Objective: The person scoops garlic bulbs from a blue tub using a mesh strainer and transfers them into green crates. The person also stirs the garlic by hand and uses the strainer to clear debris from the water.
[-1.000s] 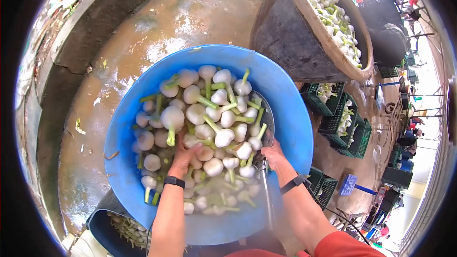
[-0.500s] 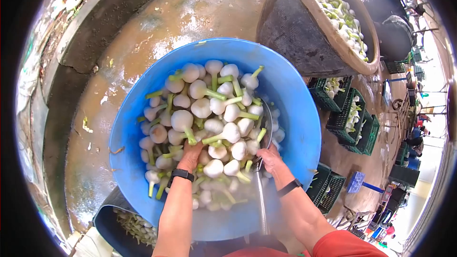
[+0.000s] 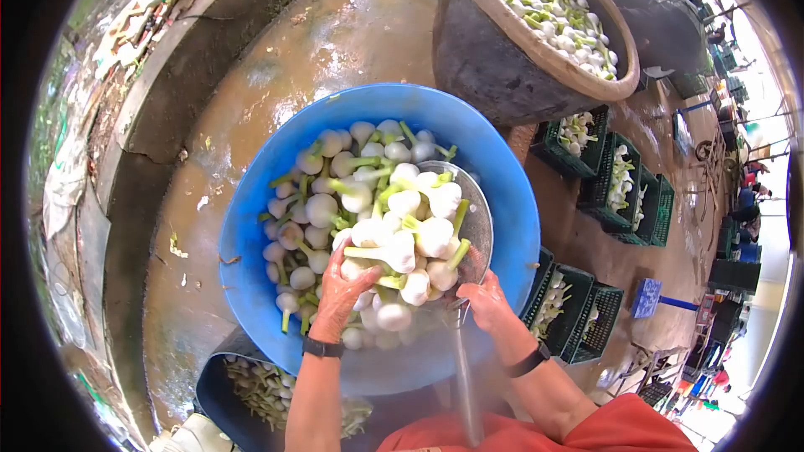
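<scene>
A round metal strainer [image 3: 479, 219], heaped with white garlic bulbs [image 3: 434, 236] on short green stems, is raised in the blue tub [image 3: 512, 201]. My right hand [image 3: 484, 303] is closed on the strainer where its long handle [image 3: 466, 385] meets the rim. On the other side, my left hand [image 3: 341, 295] cups the garlic at the heap's near left edge, thumb and fingers pressed against the bulbs. More garlic [image 3: 321, 210] fills the tub around the strainer, partly in cloudy water. The strainer's underside is hidden.
A large clay vat [image 3: 494, 50] full of garlic stands beyond the tub. Green crates [image 3: 603, 184] with garlic line the right. Below left sits a dark bin [image 3: 219, 385] of trimmings. A concrete ledge [image 3: 151, 117] borders the wet floor [image 3: 243, 117].
The strainer has come up out of the garlic, now carrying a heap of bulbs. My left hand has risen from among the bulbs to the heap's side. The head view has shifted.
</scene>
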A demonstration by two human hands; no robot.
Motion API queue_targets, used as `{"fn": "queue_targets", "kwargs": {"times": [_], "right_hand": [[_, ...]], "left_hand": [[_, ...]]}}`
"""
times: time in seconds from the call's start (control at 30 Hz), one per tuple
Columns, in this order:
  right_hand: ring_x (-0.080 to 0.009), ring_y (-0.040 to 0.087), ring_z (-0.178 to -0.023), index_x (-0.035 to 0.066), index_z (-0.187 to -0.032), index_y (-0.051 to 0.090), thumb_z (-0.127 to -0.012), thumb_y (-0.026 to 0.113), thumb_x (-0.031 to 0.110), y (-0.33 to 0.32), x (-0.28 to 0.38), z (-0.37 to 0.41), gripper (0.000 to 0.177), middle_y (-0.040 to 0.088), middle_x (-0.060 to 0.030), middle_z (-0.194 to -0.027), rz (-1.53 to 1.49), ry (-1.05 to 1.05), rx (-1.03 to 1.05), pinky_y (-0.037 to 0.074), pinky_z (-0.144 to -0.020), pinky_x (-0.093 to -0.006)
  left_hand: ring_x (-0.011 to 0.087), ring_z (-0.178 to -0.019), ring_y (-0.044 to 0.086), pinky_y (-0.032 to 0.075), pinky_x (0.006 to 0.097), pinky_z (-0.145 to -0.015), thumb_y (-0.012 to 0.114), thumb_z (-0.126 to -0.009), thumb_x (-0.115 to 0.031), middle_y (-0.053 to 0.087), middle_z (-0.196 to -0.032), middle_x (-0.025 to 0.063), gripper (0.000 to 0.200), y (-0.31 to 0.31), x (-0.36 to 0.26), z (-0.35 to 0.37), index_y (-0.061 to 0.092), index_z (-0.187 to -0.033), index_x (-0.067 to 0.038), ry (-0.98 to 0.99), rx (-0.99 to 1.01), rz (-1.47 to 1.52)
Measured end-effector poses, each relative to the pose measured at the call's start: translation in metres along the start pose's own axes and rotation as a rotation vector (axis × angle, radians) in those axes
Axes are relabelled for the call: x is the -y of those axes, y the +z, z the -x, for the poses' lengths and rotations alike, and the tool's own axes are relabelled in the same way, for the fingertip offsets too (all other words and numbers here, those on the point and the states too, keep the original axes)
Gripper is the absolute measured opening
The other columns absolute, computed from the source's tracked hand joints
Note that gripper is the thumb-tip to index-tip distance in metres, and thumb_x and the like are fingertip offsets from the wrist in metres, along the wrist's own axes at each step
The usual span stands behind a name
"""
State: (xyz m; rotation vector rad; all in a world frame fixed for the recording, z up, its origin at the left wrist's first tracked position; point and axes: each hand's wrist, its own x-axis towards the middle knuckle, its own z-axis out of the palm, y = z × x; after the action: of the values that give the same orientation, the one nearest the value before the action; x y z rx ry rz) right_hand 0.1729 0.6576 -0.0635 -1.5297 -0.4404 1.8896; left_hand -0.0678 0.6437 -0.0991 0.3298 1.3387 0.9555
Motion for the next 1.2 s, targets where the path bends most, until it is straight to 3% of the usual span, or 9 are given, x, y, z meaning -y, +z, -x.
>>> {"fn": "queue_targets", "kwargs": {"times": [0.33,0.5,0.57,0.6,0.7,0.97,1.1,1.17,1.2], "right_hand": [[-0.0263,0.055,-0.111,0.013,-0.144,0.024,-0.066,0.041,-0.015,-0.01,0.006,0.05,0.084,0.048,-0.0125,-0.13,-0.225,0.024,0.129,0.057,-0.076,-0.0382],[-0.0275,0.056,-0.107,0.014,-0.145,0.022,-0.067,0.041,-0.015,-0.038,0.012,0.082,0.086,0.042,-0.0143,-0.135,-0.251,-0.023,0.113,0.056,-0.078,-0.0389],[-0.0273,0.056,-0.107,0.014,-0.146,0.02,-0.067,0.043,-0.015,-0.063,0.008,0.098,0.087,0.041,-0.0146,-0.136,-0.332,-0.063,0.137,0.056,-0.08,-0.0393],[-0.0294,0.052,-0.114,0.017,-0.146,0.015,-0.07,0.041,-0.015,-0.078,0.011,0.11,0.087,0.032,-0.0132,-0.143,-0.295,-0.099,0.159,0.054,-0.085,-0.0422],[-0.028,0.054,-0.111,0.016,-0.145,0.019,-0.071,0.041,-0.015,-0.128,0.016,0.152,0.084,0.036,-0.0136,-0.139,-0.341,-0.233,0.204,0.053,-0.086,-0.0411],[-0.0265,0.061,-0.095,0.016,-0.146,0.019,-0.073,0.045,-0.013,-0.271,-0.003,0.257,0.082,0.04,-0.0183,-0.136,-0.395,-0.358,-0.093,0.055,-0.078,-0.0379],[-0.0245,0.06,-0.097,0.004,-0.134,0.037,-0.069,0.047,-0.013,-0.324,-0.047,0.245,0.069,0.055,-0.0139,-0.118,-0.359,-0.295,-0.3,0.054,-0.079,-0.0343],[-0.0205,0.059,-0.098,0.002,-0.131,0.04,-0.068,0.047,-0.013,-0.356,-0.093,0.206,0.066,0.054,-0.0133,-0.118,-0.262,-0.229,-0.501,0.051,-0.08,-0.0303],[-0.0212,0.058,-0.101,0.001,-0.134,0.037,-0.068,0.047,-0.012,-0.369,-0.113,0.182,0.068,0.054,-0.0134,-0.119,-0.212,-0.296,-0.499,0.047,-0.083,-0.0306]], "left_hand": [[0.0177,-0.106,0.053,0.054,0.0286,-0.081,0.075,-0.075,-0.012,0.041,-0.123,0.0067,0.064,0.034,-0.041,0.066,0.045,-0.131,-0.003,0.191,-0.014,-0.103],[0.0176,-0.107,0.052,0.053,0.0277,-0.083,0.074,-0.075,-0.007,0.043,-0.124,0.0085,0.067,0.073,-0.045,0.102,0.042,-0.134,-0.004,0.301,-0.002,-0.229],[0.0181,-0.103,0.055,0.051,0.0285,-0.086,0.072,-0.075,-0.002,0.051,-0.119,0.0081,0.066,0.101,-0.047,0.121,0.041,-0.134,-0.005,0.3,0.043,-0.207],[0.0183,-0.1,0.058,0.05,0.0294,-0.089,0.072,-0.075,-0.002,0.056,-0.114,0.0073,0.067,0.115,-0.042,0.13,0.041,-0.135,-0.005,0.364,0.061,-0.214],[0.0178,-0.109,0.053,0.048,0.0306,-0.092,0.072,-0.074,-0.002,0.05,-0.123,0.0072,0.065,0.167,-0.032,0.16,0.044,-0.133,-0.006,0.42,0.131,-0.276],[0.0217,-0.114,0.046,0.043,0.0327,-0.097,0.074,-0.07,-0.003,0.041,-0.124,0.0098,0.062,0.294,0.065,0.197,0.05,-0.127,-0.006,0.511,0.405,-0.427],[0.0217,-0.115,0.048,0.044,0.0341,-0.095,0.079,-0.07,-0.01,0.04,-0.13,0.0101,0.066,0.304,0.168,0.152,0.05,-0.129,-0.005,0.356,0.471,-0.442],[0.0192,-0.105,0.055,0.05,0.0366,-0.086,0.078,-0.073,-0.015,0.044,-0.127,0.0081,0.073,0.299,0.22,0.124,0.042,-0.136,-0.008,-0.103,0.485,-0.249],[0.0178,-0.101,0.056,0.051,0.0371,-0.082,0.077,-0.074,-0.015,0.047,-0.123,0.0067,0.076,0.293,0.247,0.109,0.038,-0.139,-0.009,-0.186,0.488,-0.255]]}}
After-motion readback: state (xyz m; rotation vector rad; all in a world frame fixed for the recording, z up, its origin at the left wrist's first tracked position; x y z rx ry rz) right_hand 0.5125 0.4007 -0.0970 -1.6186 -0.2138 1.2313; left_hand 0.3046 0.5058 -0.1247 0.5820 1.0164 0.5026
